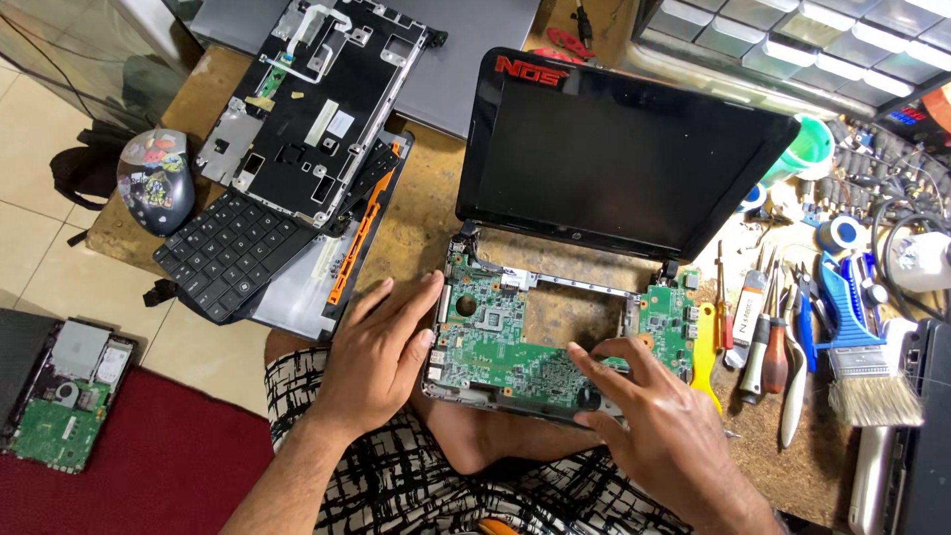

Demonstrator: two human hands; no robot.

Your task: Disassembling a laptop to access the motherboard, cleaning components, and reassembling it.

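My left hand (381,352), flat and empty, braces green motherboard (505,342) edge; right hand (654,411) fingertips press near corner, gripping nothing, steadying gutted laptop (614,159).

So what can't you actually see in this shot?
- Head view: the right hand covers the green circuit board's near right corner.
- The brush hides tools behind it.
- The drawer cabinet is cut off by the top edge.
- The board's chips are too small to identify.
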